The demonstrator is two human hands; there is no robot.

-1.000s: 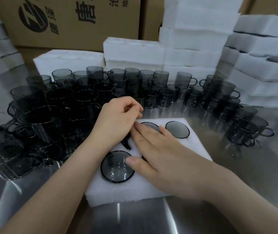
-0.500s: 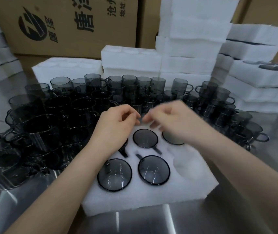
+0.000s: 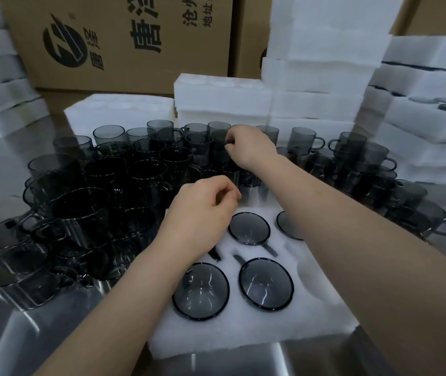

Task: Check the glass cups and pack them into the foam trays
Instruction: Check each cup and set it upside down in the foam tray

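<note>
A white foam tray [image 3: 324, 316] lies in front of me on the steel table. Smoked-grey glass cups sit in its holes: two at the near side [image 3: 200, 290] [image 3: 266, 283], one behind them [image 3: 249, 227], and another [image 3: 288, 226] partly hidden by my right forearm. An empty hole [image 3: 311, 270] shows at the right. My left hand [image 3: 202, 213] hovers over the tray's far left corner with fingers curled and nothing visible in it. My right hand [image 3: 251, 147] reaches into the far rows of loose cups and pinches the rim of a glass cup [image 3: 220, 143].
Several loose grey cups [image 3: 108, 185] crowd the table to the left and behind the tray, with more at the right [image 3: 373, 169]. Stacked foam trays [image 3: 324, 77] stand behind and to both sides. Cardboard boxes [image 3: 121, 42] line the back.
My right hand left the tray, where it had pressed on the cups, and reached away to the far row of cups. My left hand stayed over the tray's far left corner.
</note>
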